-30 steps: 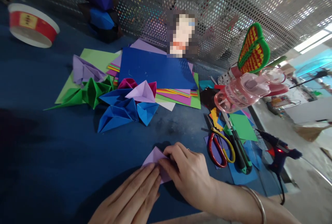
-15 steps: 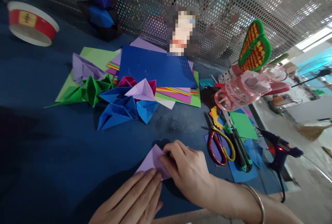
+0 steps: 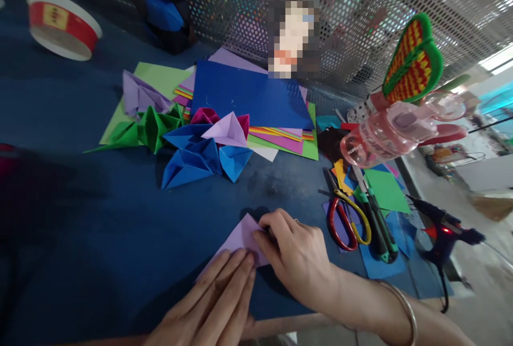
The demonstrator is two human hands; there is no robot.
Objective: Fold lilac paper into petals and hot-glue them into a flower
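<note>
A piece of lilac origami paper lies on the dark blue table near its front edge, one corner pointing away from me. My left hand rests flat across its near part, fingers stretched out side by side. At the paper's right edge, my right hand pinches it between thumb and curled fingers. The paper's lower part is hidden under the left hand. Beyond the hands sit folded paper shapes: blue ones, a green one, and lilac ones.
A stack of coloured paper topped by a blue sheet lies behind the folded shapes. To the right are scissors, a utility knife, a pink bottle and a glue gun with a lit red light. A red-and-white bowl stands far left.
The view has shifted slightly, so the table's things appear further right and a little higher. My left hand has slid down the paper toward me, uncovering more of its left edge; the right hand still pinches.
</note>
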